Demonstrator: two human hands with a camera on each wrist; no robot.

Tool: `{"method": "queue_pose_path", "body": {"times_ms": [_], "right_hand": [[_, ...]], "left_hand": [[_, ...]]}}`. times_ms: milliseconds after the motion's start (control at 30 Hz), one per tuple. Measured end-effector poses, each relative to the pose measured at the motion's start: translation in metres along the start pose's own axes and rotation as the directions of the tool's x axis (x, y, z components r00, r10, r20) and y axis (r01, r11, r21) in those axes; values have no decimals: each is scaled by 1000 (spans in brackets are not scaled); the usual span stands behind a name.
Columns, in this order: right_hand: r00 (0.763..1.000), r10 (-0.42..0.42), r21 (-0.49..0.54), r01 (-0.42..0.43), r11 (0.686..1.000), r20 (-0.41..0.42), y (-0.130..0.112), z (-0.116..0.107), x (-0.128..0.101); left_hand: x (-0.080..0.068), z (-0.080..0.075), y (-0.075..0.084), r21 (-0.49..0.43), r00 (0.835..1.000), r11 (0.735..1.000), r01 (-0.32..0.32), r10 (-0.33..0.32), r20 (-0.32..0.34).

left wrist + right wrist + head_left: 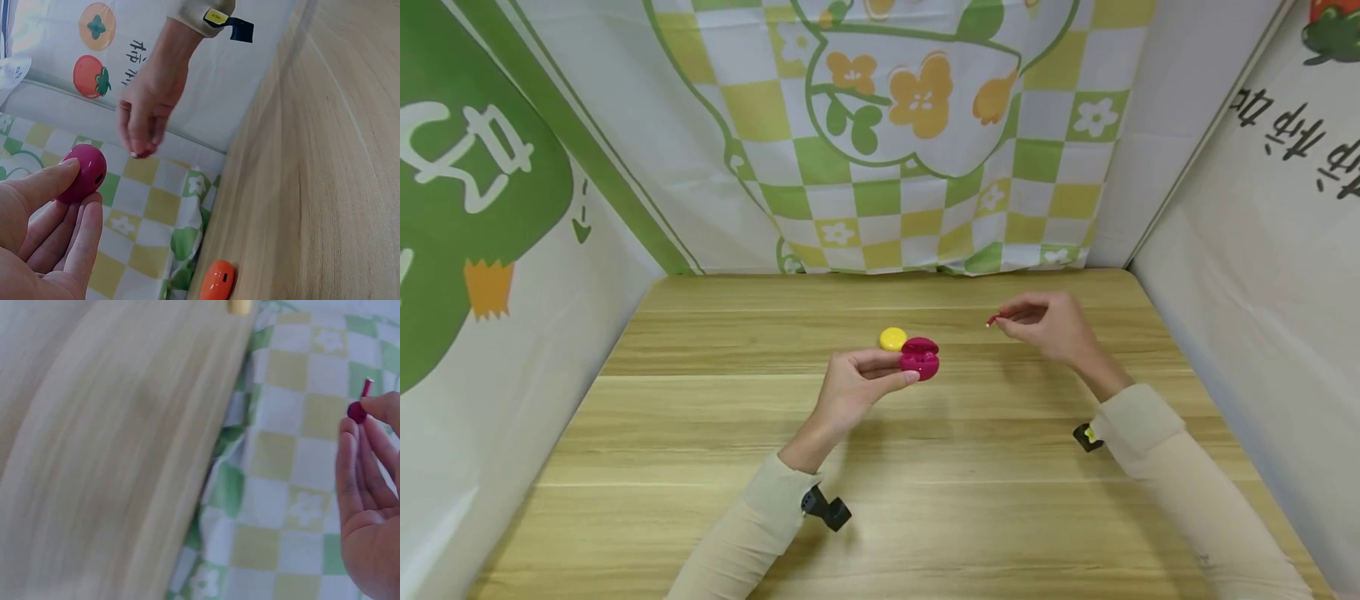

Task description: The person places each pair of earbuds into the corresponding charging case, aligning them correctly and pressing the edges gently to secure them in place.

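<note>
My left hand (850, 387) holds a magenta earbud case (920, 364) over the table, thumb on its front. The case's lid stands raised, and its inside faces up in the head view. In the left wrist view the same case (92, 173) shows a small dark port. Off to the right, my right hand (1048, 325) pinches a magenta earbud (992, 320) between thumb and fingertips, apart from the case. Its stem with a pale tip sticks out past the fingers in the right wrist view, where the round earbud head (357, 412) also shows.
A rounded yellow case (892, 338) lies on the wooden table (970, 517) just behind the left hand; it looks orange in the left wrist view. A checked cloth (895, 200) hangs at the table's back edge, with printed white sheets on both sides.
</note>
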State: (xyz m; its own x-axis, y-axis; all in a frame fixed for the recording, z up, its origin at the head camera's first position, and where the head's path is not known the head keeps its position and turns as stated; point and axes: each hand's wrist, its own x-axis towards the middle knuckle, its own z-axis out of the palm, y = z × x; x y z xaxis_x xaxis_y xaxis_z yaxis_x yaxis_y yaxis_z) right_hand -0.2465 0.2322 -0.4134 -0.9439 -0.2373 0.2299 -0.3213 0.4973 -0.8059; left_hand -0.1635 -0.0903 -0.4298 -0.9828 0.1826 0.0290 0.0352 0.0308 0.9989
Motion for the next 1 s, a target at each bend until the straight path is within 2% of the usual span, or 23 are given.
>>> {"method": "queue_pose_path", "body": {"times_ms": [67,133,233,300,400,533,700,833,933,1000], "right_hand": [[997,-74,34,75,997,-37,-9,1,-2],[983,-169,37,172,984,-78,-17,1,-5],[933,-337,21,342,939,-129,-28,3,-8],[880,-449,1,455,890,-153,-34,5,-9],[779,-602,-51,603,796,-177,-41,8,-9],[647,-739,-168,720,674,-190,-50,14,-9],[521,-836,-279,788,549,-172,-63,24,-14],[424,-901,-322,844,429,-88,-72,32,-17],[366,-931,-333,877,345,-1,-75,37,-17],[338,-940,-331,892,306,40,-76,41,-17]], "left_hand": [[0,0,1,1,1000,1000,6,-6,-3],[-1,0,1,4,1000,1000,13,-13,-8],[-1,1,3,1,1000,1000,24,-24,-11],[-2,1,4,0,1000,1000,29,-29,-8],[-1,1,4,-4,1000,1000,30,-30,2],[1,3,5,-6,1000,1000,29,-29,11],[2,6,5,-7,1000,1000,11,-10,26],[3,8,4,-18,999,1000,-8,9,41],[3,9,4,-30,999,999,-11,13,52],[4,10,4,-38,998,999,-10,12,58]]}}
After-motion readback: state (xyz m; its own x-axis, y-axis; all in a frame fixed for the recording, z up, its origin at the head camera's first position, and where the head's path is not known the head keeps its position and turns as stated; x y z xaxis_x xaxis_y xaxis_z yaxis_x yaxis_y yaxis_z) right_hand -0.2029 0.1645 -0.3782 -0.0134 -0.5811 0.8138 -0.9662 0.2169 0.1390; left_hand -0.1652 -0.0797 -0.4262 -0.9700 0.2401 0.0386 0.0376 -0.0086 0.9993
